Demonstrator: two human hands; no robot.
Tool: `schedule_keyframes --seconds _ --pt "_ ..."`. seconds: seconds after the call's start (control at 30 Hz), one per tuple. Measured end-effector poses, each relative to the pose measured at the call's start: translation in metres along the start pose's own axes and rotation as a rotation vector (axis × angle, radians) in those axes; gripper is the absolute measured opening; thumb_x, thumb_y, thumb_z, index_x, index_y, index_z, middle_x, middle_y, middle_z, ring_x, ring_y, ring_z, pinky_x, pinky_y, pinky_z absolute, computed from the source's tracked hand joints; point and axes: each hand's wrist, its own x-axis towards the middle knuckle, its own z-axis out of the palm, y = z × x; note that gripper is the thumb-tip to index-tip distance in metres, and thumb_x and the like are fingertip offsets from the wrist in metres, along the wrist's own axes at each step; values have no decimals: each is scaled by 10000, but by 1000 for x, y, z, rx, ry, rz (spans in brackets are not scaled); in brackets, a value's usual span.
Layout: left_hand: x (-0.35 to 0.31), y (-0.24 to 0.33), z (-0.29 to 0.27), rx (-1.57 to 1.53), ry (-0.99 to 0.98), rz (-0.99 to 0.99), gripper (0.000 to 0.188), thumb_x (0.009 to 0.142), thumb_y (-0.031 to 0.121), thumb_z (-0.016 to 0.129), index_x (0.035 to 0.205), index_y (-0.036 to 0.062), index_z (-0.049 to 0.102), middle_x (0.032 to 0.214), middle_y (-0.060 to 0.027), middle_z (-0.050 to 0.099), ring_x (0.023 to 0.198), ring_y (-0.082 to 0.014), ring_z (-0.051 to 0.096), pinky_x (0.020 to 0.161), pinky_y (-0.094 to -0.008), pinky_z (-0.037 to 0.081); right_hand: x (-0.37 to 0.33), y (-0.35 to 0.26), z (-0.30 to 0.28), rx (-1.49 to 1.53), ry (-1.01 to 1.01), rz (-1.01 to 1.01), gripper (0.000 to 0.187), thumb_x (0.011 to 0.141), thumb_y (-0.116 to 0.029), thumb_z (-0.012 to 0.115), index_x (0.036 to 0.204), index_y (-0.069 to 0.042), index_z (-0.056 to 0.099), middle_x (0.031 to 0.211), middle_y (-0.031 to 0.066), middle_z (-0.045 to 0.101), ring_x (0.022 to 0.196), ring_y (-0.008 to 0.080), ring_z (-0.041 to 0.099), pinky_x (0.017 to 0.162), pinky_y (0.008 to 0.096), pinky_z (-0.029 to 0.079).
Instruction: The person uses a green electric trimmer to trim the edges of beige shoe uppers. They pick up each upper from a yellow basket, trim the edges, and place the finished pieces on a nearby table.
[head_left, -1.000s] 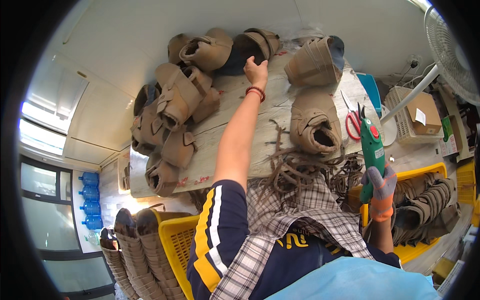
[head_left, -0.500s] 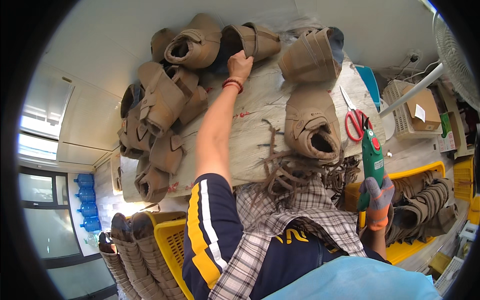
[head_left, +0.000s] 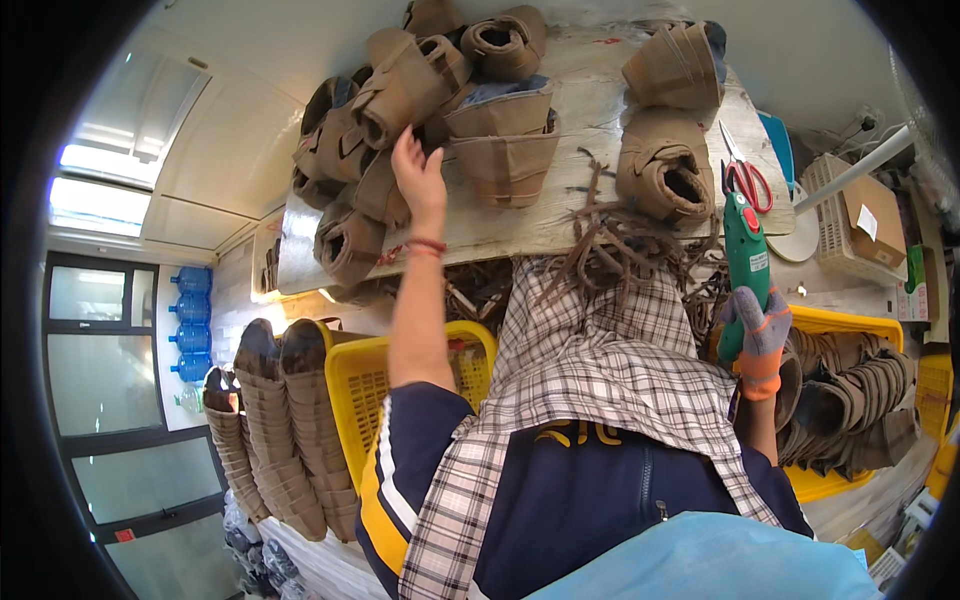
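My left hand (head_left: 421, 183) is bare, with a red bracelet at the wrist. Its fingers are apart and empty, held beside a heap of brown fleece-lined shoe uppers (head_left: 405, 92). To the right of that hand, nested shoe uppers (head_left: 505, 158) rest on the table. My right hand (head_left: 762, 335), in a grey and orange glove, grips green electric scissors (head_left: 746, 245) with the blades pointing away from me. Beyond their tip lie red-handled scissors (head_left: 752, 185). A single shoe upper (head_left: 665, 165) is left of them, with another nested group (head_left: 675, 68) behind it.
Brown trimmed strips (head_left: 615, 245) hang over the table's (head_left: 590, 70) near edge. Yellow crates stand at left (head_left: 365, 385) and right (head_left: 830, 322), the right one full of uppers. Tall stacked uppers (head_left: 270, 430) lean at far left. A white fan pole (head_left: 865, 180) slants in at right.
My left hand has let go of the upper at the back and moved nearer and left. Nested uppers now stand closer on the table. The view has shifted; the right hand still holds the electric scissors.
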Motion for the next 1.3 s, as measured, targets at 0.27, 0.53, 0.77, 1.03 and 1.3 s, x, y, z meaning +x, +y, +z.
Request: schedule_keyframes --seconds 0.27,0.53,0.77,1.03,1.3 --pt "-95 26 59 -1433 135 -1265 409 869 252 663 1176 10 542 1128 -137 591 1054 -248 561 933 -426 465 -9 -8 5 -45 -62 36 274 841 -171 678 1027 10 592 705 0 562 560 56 486 505 206 376" --pt "-75 102 36 -561 5 -116 291 877 90 639 1153 2 604 1132 -58 637 992 -170 595 896 -303 458 -16 -4 1 -135 -70 -38 407 820 -190 724 1135 25 583 765 7 603 562 60 506 508 211 411" --pt "-54 180 -92 -1277 -183 -400 539 874 139 650 1339 -3 419 1319 -110 520 1233 -254 473 1065 -441 358 -11 -6 18 -242 -164 -253 566 740 -165 798 1221 1 553 983 68 664 849 99 606 737 257 506" --pt "-42 159 -146 -1655 -313 -977 354 928 53 458 1246 -100 456 1271 -243 523 1181 -348 519 1018 -479 428 0 -22 45 -807 -142 -1021 693 579 -303 862 1183 -71 615 761 110 654 596 261 599 558 331 493" --pt "-63 148 -127 -1805 -376 -1097 318 936 58 444 1218 -83 484 1255 -238 537 1168 -333 528 995 -460 448 -4 -12 36 -927 -208 -1014 700 614 -341 841 1201 -55 590 684 105 643 557 259 607 529 335 482"
